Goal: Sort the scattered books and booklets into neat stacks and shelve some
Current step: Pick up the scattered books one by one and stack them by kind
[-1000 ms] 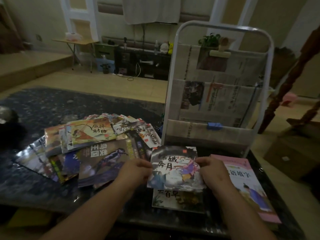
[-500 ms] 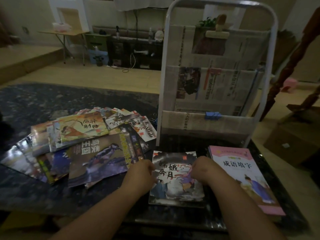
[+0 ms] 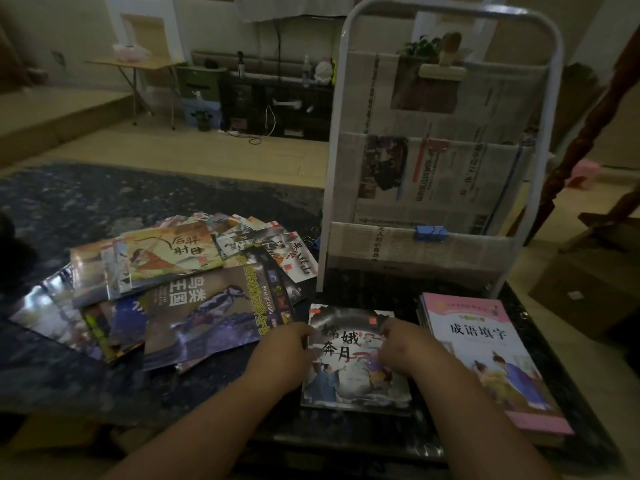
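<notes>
While the dark booklet [image 3: 349, 382] lies flat near the front edge of the tabletop [image 3: 86, 209], your left hand [image 3: 282, 351] curls its fingers against the left edge and your right hand [image 3: 405, 348] rests curled fingers on the cover; whether either pinches it, I cannot tell. Just to its right lies a pink book [image 3: 485, 344], to its left a fanned scatter of booklets [image 3: 173, 282], and behind it stands a white rack [image 3: 433, 168] lined with newspaper.

A small folding table [image 3: 138, 65] is set by the far wall, beside a dark low cabinet [image 3: 277, 105] on which a white plush toy [image 3: 323, 72] is perched. A cardboard box [image 3: 585, 299] is placed on the floor at right.
</notes>
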The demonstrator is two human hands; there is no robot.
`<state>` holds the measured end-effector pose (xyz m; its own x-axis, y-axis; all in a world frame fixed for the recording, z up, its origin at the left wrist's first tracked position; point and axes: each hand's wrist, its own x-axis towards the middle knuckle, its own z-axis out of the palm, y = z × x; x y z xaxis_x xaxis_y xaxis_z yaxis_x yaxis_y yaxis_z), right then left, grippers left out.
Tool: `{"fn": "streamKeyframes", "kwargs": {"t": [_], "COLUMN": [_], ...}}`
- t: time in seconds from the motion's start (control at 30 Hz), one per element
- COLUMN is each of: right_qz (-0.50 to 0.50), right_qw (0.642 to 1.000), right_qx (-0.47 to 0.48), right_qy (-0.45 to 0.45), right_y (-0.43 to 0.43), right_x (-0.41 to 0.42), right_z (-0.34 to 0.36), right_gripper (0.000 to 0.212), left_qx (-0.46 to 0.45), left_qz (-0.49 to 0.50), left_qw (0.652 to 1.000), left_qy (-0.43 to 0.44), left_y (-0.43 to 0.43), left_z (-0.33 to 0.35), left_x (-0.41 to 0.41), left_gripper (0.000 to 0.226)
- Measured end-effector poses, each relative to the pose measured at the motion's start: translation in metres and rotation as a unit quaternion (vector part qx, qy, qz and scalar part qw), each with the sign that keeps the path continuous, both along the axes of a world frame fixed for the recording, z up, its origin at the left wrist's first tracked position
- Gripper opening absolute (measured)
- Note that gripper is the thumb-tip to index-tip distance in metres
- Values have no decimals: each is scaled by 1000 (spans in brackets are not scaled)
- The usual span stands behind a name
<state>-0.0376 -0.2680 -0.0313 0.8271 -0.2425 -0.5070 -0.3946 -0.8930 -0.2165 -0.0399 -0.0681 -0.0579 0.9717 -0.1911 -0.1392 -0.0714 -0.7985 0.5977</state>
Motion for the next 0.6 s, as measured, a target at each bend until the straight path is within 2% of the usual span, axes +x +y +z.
{"fn": "streamKeyframes", "kwargs": {"t": [0.17,0.33,0.6], "right_qz": [6,21,5], "right_qw": [999,995,994], "right_qx": [-22,-62,-74], "right_qy": [22,80,75], "right_y": [4,6,8], "right_x": [4,10,10], "right_z": [-4,-6,-8], "right_gripper": [53,47,48], "left_qx": [-21,15,24], "left_qz": [-25,-37,-46], "left_qw": [999,999,999], "left_qy": [8,19,2], "left_y": [-2,0,1], "left_z": [-6,-10,-15], "left_x": [-1,1,-1], "left_gripper": [32,45,38]}}
